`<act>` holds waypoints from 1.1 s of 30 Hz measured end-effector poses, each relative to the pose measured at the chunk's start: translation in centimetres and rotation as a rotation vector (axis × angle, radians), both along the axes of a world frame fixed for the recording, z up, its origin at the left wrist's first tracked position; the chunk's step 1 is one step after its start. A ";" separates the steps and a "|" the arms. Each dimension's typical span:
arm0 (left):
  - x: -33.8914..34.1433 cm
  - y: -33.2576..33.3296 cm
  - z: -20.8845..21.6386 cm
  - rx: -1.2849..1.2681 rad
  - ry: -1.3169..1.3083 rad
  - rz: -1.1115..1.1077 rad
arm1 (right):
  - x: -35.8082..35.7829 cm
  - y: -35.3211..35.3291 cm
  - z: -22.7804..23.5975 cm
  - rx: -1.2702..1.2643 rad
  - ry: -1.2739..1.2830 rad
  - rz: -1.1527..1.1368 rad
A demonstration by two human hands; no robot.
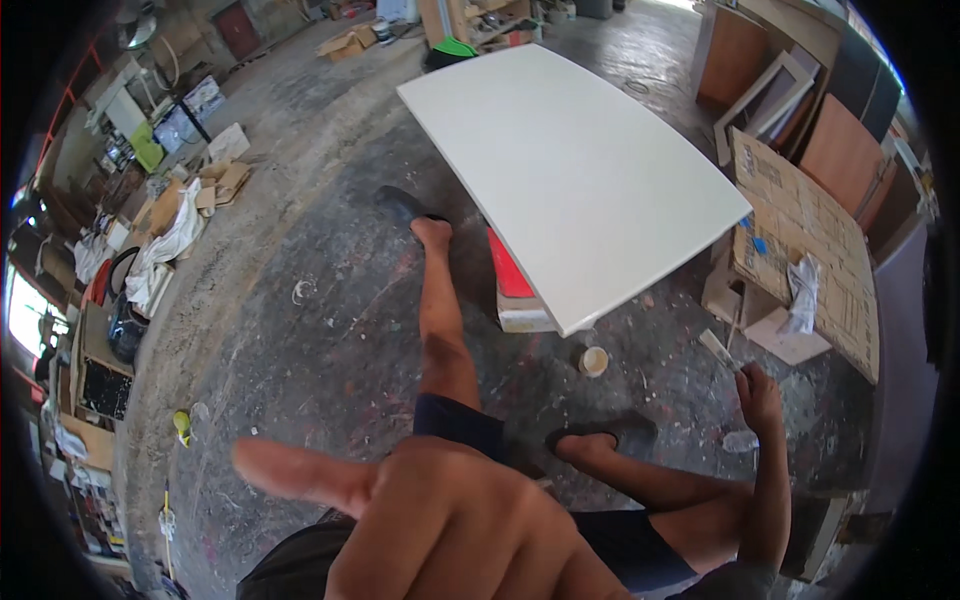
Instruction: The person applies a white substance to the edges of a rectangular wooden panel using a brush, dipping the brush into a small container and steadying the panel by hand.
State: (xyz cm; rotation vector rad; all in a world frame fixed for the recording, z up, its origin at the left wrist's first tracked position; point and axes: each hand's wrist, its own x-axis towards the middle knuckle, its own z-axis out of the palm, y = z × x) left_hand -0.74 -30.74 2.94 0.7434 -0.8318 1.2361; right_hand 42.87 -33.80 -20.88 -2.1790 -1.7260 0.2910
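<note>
Large and close in front of me is my left hand, its fingers folded in and its thumb stretched out to the left. I see nothing in that fist, though the fingertips are cut off by the lower edge. Out to the right, my right hand grips a flat paintbrush by its handle, pale bristles pointing up and to the left. Beyond my feet a large white panel lies flat, raised off the floor. A red-topped box shows under its near left edge. A small cup with pale contents stands before its near corner.
Flattened cardboard leans over a box at the right, with a white cloth on it. Wooden boards are stacked behind. Clutter and cardboard line the left side. A clear plastic piece lies by my right forearm.
</note>
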 end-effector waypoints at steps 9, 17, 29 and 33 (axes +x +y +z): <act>4.0 2.6 -3.4 -0.168 0.052 -0.006 | 0.8 -0.4 0.7 0.003 0.007 -0.032; 5.7 0.6 -4.2 -0.020 0.580 0.165 | 1.7 -0.3 0.1 -0.021 0.047 -0.017; 10.2 -3.7 -0.6 -0.121 0.240 0.422 | 2.0 0.0 -2.1 -0.128 0.033 0.012; 10.7 -4.1 -1.8 -0.311 0.192 0.034 | 2.6 0.2 -3.1 -0.090 0.066 0.022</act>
